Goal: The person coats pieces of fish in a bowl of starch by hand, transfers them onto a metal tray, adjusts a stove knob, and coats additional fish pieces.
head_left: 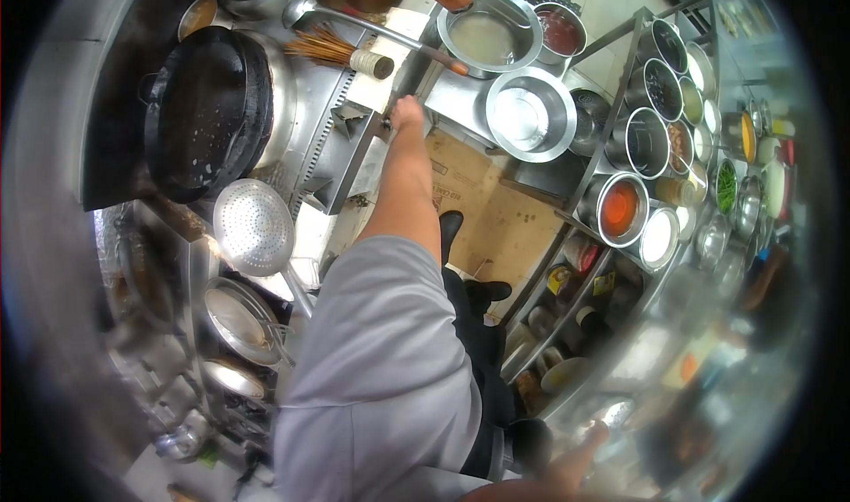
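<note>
The left hand point(407, 112), at the end of a bare arm in a smooth grey sleeve, is closed in loosely at the front edge of the flat, dull stainless-steel range point(305, 99). Its fingers curl near a small dark metal fitting point(386, 124) on that edge; I cannot tell whether they grip it. The right hand point(595, 437), blurred at lower right, is near a shiny silver object point(613, 411); its grip cannot be told.

Behind the left hand, on the range, a stiff bundle of thin brown sticks point(320, 47) is bound into a pale cylinder. A long metal ladle with a wooden handle point(372, 31) slants past it toward a wide-rimmed steel basin of cloudy liquid point(529, 46). A second, shiny flared steel basin point(529, 123) overhangs the edge of the smooth steel worktop point(450, 102). Toward the range's back edge sits a round, black, wet-spotted wok point(199, 104), with a round perforated metal strainer point(253, 227) just beside it.
</note>
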`<state>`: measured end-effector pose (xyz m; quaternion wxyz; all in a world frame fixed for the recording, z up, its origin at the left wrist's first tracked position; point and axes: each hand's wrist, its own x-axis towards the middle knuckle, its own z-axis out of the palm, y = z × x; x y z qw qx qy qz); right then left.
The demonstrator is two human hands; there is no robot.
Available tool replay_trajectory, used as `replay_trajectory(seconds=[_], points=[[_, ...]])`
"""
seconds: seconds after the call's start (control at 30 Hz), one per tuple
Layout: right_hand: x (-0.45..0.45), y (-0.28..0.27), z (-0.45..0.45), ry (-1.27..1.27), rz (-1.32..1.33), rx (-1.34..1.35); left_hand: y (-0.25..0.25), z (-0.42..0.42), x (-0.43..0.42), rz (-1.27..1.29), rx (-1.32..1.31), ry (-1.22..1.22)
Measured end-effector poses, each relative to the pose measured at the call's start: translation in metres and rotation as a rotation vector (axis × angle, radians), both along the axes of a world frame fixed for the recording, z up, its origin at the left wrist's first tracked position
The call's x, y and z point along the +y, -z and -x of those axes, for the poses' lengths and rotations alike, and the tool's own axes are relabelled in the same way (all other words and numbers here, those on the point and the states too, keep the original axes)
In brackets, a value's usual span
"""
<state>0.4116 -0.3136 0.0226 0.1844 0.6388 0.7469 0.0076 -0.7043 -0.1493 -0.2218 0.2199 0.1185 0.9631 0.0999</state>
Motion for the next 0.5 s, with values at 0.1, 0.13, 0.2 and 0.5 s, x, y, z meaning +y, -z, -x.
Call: replay_trajectory(seconds=[0.1,0.13,0.2,0.5], points=[[0.003,-0.001,0.012,0.531,0.019,0.150,0.000,-0.002,0.001,-0.007,0.017,-0.019],[0.003,-0.001,0.013,0.531,0.019,0.149,0.001,-0.001,0.000,-0.006,0.017,-0.019],[0.004,0.001,0.014,0.647,-0.011,0.162,0.004,-0.001,0.000,-0.016,0.034,-0.038],[0.006,-0.013,0.053,0.638,-0.012,0.018,-0.003,-0.005,-0.004,-0.046,0.049,-0.011]])
